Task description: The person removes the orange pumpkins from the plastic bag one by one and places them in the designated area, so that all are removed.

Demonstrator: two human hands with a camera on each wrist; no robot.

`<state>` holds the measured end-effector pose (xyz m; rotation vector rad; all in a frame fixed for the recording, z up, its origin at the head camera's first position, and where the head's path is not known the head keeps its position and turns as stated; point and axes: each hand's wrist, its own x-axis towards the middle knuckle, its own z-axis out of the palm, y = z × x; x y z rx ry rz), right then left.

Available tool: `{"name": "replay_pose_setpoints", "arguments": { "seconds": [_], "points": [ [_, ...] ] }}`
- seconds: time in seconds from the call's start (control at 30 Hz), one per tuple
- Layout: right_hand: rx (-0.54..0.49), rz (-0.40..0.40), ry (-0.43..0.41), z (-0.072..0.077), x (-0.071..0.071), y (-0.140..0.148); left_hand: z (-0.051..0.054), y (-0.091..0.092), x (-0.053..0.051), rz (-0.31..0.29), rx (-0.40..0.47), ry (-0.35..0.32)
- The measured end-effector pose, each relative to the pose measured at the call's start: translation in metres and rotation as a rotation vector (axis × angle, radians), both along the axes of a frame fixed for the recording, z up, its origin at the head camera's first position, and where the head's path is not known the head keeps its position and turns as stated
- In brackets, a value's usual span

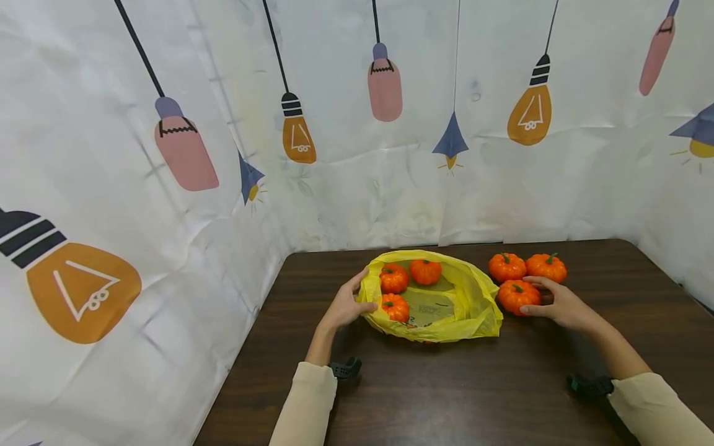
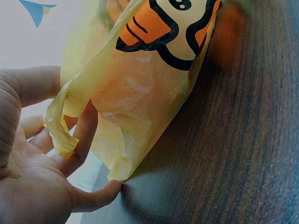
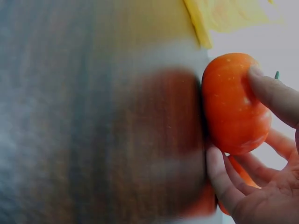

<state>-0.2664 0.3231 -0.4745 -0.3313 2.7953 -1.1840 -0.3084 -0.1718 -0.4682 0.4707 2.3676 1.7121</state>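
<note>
A yellow plastic bag (image 1: 476, 300) lies with its mouth spread wide, and three small orange pumpkins (image 1: 426, 271) are visible inside. At the bag's left rim, my left hand (image 1: 343, 308) holds the plastic between thumb and fingers. In the left wrist view, a fold of the bag (image 2: 140, 93) hangs among the curled fingers. To the right of the bag, my right hand (image 1: 564, 306) grips a small pumpkin (image 1: 514, 296) from its right side. The right wrist view has thumb and fingers around this pumpkin (image 3: 231, 109), close to the tabletop.
Two more pumpkins, one at the back left (image 1: 506, 267) and one at the back right (image 1: 547, 266), sit just behind the gripped one. The dark wooden table (image 1: 446, 390) meets a patterned white cloth (image 1: 346, 204) at the back and left.
</note>
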Motion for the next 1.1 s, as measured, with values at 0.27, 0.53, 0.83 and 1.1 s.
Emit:
{"name": "replay_pose_setpoints", "arguments": {
  "seconds": [0.27, 0.53, 0.83, 1.1],
  "points": [
    [0.018, 0.013, -0.002, 0.0008, -0.0017, 0.0021, 0.0006, 0.0003, 0.0010, 0.002, -0.006, -0.004],
    [0.006, 0.001, -0.010, 0.0010, -0.0050, 0.0015, 0.0017, 0.0010, 0.0000, 0.007, -0.006, -0.005],
    [-0.007, 0.008, -0.024, 0.0024, -0.0066, 0.0006, 0.0011, 0.0014, -0.0006, 0.015, -0.015, -0.005],
    [-0.009, 0.017, -0.041, 0.0009, -0.0066, 0.0010, 0.0006, 0.0010, 0.0003, 0.002, 0.000, -0.003]
  ]
}}
